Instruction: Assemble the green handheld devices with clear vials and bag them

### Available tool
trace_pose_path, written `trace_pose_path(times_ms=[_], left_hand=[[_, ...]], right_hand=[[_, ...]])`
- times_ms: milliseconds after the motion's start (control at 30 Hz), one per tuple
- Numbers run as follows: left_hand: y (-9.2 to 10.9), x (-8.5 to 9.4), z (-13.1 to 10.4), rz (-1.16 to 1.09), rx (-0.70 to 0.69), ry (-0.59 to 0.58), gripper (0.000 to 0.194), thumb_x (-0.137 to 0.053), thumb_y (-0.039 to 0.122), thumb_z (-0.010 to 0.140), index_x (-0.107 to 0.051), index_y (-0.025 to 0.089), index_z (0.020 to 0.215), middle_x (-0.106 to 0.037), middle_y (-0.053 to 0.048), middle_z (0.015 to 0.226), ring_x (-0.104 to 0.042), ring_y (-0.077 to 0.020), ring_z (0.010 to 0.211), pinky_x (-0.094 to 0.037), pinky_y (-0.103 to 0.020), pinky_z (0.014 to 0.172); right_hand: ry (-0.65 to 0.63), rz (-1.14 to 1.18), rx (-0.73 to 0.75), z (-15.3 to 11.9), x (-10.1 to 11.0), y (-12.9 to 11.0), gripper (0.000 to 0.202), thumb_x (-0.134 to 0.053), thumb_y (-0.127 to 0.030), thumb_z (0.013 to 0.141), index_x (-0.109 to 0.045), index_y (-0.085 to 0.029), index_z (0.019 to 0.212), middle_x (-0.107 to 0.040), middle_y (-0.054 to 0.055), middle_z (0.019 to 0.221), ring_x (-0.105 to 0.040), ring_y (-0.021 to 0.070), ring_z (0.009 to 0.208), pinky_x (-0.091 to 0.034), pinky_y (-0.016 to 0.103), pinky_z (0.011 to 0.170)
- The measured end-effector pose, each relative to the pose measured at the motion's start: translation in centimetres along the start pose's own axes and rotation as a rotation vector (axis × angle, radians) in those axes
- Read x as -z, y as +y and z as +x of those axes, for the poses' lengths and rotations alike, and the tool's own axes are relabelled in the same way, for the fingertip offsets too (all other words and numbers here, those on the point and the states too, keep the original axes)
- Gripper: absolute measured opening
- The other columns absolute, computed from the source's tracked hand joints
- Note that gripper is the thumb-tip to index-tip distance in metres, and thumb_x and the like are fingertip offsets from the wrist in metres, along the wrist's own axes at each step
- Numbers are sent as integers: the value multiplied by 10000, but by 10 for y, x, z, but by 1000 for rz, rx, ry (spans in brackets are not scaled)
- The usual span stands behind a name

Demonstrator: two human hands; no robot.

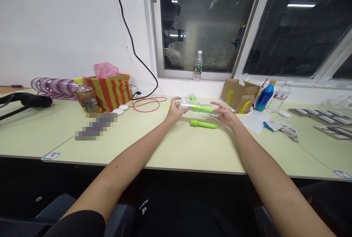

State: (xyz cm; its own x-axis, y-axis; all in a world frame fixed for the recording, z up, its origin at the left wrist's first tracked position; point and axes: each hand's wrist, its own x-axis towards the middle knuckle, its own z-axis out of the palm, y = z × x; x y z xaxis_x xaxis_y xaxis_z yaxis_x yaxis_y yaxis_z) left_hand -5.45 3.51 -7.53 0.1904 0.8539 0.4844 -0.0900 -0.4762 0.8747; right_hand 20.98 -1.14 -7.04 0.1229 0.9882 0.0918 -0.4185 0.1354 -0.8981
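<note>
A clear plastic bag with a green stick-like item (pixel 202 108) inside is stretched between my two hands above the table. My left hand (pixel 175 109) grips the bag's left end with its fingers curled. At the right end, my right hand (pixel 224 114) holds the bag between thumb and fingers. Just below the bag, a green flashlight-shaped piece (pixel 204 124) lies on the pale table (pixel 192 149). Behind the bag, more green (pixel 191 98) shows under clear plastic; its shape is partly hidden.
To the left are a striped bag (pixel 114 92), a brown drink bottle (pixel 87 97) and a red cable (pixel 145 105). On the right stand a cardboard box (pixel 238 95), a blue bottle (pixel 264 97) and a clear bottle (pixel 279 97), with a glove (pixel 286 128) nearby.
</note>
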Motion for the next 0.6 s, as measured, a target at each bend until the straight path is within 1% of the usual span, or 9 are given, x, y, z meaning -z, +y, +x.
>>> trace_pose_path(times_ms=[67, 100, 167, 233, 367, 433, 500, 533, 600], left_hand=[[1, 1, -2, 50, -15, -21, 717, -749, 231, 658, -375, 247, 1270, -563, 14, 922, -605, -97, 722, -490, -242, 680], [1, 2, -3, 82, -26, -41, 710, -753, 246, 663, -392, 248, 1275, -556, 16, 913, -599, -94, 724, -481, -236, 683], [0, 0, -5, 145, -43, -73, 624, -751, 280, 680, -455, 234, 1227, -560, 14, 894, -593, -98, 735, -472, -233, 692], [-2, -2, -7, 172, -42, -83, 535, -746, 302, 692, -486, 219, 1152, -581, 4, 889, -600, -110, 755, -471, -238, 694], [-5, -7, -8, 130, -21, -98, 509, -736, 289, 695, -445, 226, 1108, -588, 1, 892, -621, -124, 753, -477, -236, 652], [-5, -8, -8, 109, -10, -114, 485, -729, 274, 691, -426, 228, 1067, -579, 9, 889, -621, -120, 742, -475, -226, 626], [-5, -8, -8, 100, 1, -124, 473, -734, 265, 676, -406, 227, 1015, -562, 23, 878, -612, -113, 733, -471, -215, 610], [-6, -8, -8, 99, 5, -126, 476, -740, 264, 667, -396, 227, 993, -551, 30, 872, -605, -108, 727, -468, -211, 605], [-6, -7, -8, 105, 8, -122, 487, -756, 266, 647, -383, 226, 957, -538, 39, 868, -588, -100, 712, -461, -211, 603]], right_hand=[[-66, -20, 52, 5, 3, 0, 472, -744, -27, 586, -686, -194, 1024, -653, -19, 740, -672, 164, 714, -590, 304, 675], [-74, -14, 80, 8, 4, 0, 478, -753, -25, 584, -681, -190, 1027, -665, -11, 763, -674, 164, 725, -586, 289, 660], [-3, 42, 141, 13, 6, 1, 474, -762, -17, 587, -666, -184, 1020, -678, -3, 780, -673, 163, 724, -590, 294, 658], [58, 120, 157, 17, 6, 3, 426, -756, -11, 610, -647, -182, 984, -694, 5, 809, -677, 158, 741, -598, 308, 694], [88, 320, 151, 21, -1, 8, 224, -686, -27, 721, -613, -179, 868, -706, 11, 849, -682, 131, 829, -589, 265, 801], [115, 396, 115, 21, -7, 11, 172, -652, -50, 773, -606, -189, 862, -704, 8, 844, -682, 123, 839, -586, 244, 804], [106, 419, 42, 18, -13, 14, 112, -649, -131, 816, -600, -207, 881, -705, 15, 869, -690, 150, 859, -599, 288, 796], [74, 415, 4, 17, -15, 15, 93, -656, -187, 830, -599, -216, 897, -708, 23, 898, -694, 175, 882, -605, 332, 799], [-4, 397, -45, 14, -19, 16, 132, -673, -277, 835, -598, -228, 932, -712, 41, 965, -696, 222, 932, -605, 413, 816]])
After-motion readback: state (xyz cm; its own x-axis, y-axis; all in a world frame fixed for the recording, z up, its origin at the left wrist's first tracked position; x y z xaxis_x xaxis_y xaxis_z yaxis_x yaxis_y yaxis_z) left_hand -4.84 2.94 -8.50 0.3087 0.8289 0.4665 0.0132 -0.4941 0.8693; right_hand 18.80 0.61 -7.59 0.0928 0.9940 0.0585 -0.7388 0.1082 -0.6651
